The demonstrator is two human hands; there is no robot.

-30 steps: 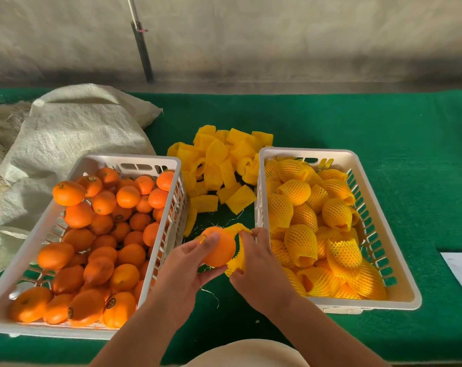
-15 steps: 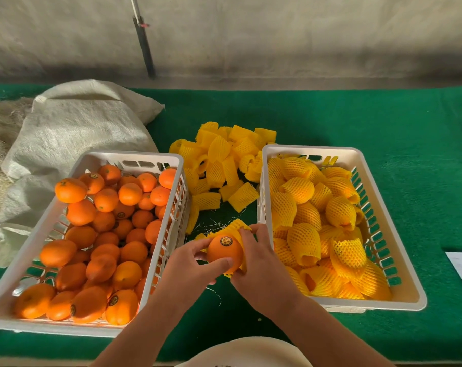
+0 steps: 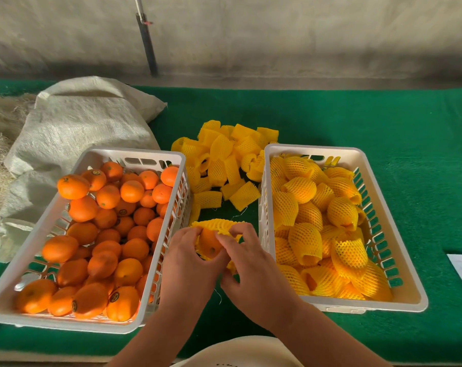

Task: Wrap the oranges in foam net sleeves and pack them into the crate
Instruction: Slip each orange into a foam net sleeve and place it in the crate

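At the lower middle of the frame, an orange [image 3: 208, 242] is sitting between both hands, partly covered by a yellow foam net sleeve [image 3: 219, 225] that is arching over its upper side. The left hand [image 3: 189, 263] is curling its fingers around the orange and the sleeve's left edge, thumb pressing near the fruit's lower side. The right hand [image 3: 251, 268] is pinching the sleeve's right edge with bent fingers, touching the left hand just below the orange. The fruit is showing only through the gap between the two hands.

Two white slotted crates are lying on the green table cover [image 3: 383, 123]. The left crate [image 3: 39, 234], at the lower left of the frame, is holding bare oranges [image 3: 105, 234], several dozen piled in layers, too many hidden to count exactly. The right crate [image 3: 415, 295], at the lower right, is holding wrapped oranges [image 3: 304, 234], roughly two dozen showing. Between the crates, above the hands, a heap of loose sleeves [image 3: 224, 160] is lying, about twenty visible.

One woven sack [image 3: 79, 123] is slumping at the upper left, and one dark pole [image 3: 146, 41] is standing against the wall at the top.
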